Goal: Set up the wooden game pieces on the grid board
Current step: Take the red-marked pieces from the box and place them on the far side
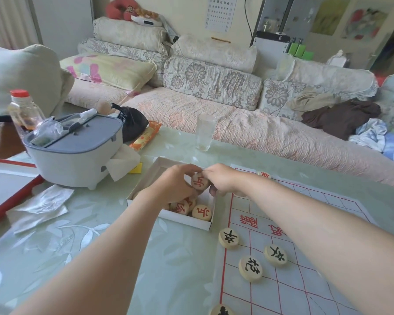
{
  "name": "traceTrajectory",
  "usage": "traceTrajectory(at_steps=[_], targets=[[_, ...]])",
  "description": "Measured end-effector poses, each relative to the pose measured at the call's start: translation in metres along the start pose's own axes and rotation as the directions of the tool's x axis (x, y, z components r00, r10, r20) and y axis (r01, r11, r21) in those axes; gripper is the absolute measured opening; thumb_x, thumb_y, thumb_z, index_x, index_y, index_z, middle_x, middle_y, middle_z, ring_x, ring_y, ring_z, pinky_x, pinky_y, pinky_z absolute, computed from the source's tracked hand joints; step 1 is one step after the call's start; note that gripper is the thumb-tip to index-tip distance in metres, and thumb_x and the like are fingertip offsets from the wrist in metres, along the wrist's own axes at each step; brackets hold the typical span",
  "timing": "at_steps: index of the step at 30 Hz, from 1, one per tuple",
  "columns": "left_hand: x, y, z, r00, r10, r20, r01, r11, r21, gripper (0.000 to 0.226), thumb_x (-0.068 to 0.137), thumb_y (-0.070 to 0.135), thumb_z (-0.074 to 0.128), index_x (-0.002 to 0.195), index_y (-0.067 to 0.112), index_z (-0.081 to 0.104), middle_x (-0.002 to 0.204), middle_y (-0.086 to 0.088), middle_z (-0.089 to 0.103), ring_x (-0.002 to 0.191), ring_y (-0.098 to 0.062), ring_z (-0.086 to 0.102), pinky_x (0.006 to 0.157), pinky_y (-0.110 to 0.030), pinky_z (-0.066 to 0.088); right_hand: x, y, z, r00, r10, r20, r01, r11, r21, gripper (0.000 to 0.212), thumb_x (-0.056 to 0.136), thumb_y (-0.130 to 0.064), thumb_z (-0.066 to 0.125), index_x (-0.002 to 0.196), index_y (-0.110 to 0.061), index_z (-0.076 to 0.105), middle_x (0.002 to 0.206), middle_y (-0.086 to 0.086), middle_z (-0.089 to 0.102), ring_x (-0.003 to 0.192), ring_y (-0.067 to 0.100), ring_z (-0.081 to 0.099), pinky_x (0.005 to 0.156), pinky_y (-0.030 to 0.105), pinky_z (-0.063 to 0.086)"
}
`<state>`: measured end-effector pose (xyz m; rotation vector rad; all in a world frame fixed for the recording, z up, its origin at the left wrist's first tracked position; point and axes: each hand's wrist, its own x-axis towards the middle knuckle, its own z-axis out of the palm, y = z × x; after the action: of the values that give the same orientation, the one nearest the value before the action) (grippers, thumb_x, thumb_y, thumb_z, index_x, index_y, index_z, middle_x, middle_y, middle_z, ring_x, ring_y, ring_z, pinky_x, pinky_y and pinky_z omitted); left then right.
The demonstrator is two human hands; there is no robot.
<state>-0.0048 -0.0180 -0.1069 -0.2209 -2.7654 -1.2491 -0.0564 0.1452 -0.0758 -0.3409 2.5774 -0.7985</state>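
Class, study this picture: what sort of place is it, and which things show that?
Probably a home living room: a long sofa with floral quilted cushions, a heap of loose clothes on its seat, and a glossy pale green leaf-patterned table holding a clear drinking glass.

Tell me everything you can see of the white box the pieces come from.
The white box is a shallow, lidless tray, cardboard by its look, lying flat on the table left of the grid board. A few round wooden pieces with red characters lie at its near right corner. The left hand and right hand hold one red-marked piece over it; the left forearm covers part of it.
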Motion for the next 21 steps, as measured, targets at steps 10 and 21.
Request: traceTrajectory(at_steps=[10, 21], targets=[[-0.005, -0.006, -0.013, 0.992, -0.012, -0.124, 0.035, 0.983, 0.183, 0.042, 0.076, 0.034, 0.076, 0.116, 0.023, 0.064, 0.111, 0.008, 0.062, 0.083, -0.009, 0.055, 0.07, -0.019, 0.041, -0.02, -0.001, -0.001, 0.995, -0.098, 0.0, 0.098, 0.992, -0.074, 0.03, 0.091, -0.036, 0.064, 0.118, -0.022, 0.063, 0.1, -0.006, 0.073, 0.058, 0.014, 0.058, 0.056, 0.028, 0.047], [-0.018, 0.005, -0.015, 0.997, -0.029, -0.071, 0.047, 0.966, 0.255, 0.056, 0.072, 0.03, 0.081, 0.123, 0.019, 0.059, 0.12, 0.003, 0.056, 0.095, -0.012, 0.051, 0.082, -0.021, 0.042, -0.063, -0.007, 0.016, 0.983, -0.105, 0.149, 0.15, 0.931, -0.332, 0.046, 0.079, -0.037, 0.079, 0.122, -0.028, 0.067, 0.106, -0.008, 0.069, 0.081, 0.016, 0.069, 0.071, 0.025, 0.053]])
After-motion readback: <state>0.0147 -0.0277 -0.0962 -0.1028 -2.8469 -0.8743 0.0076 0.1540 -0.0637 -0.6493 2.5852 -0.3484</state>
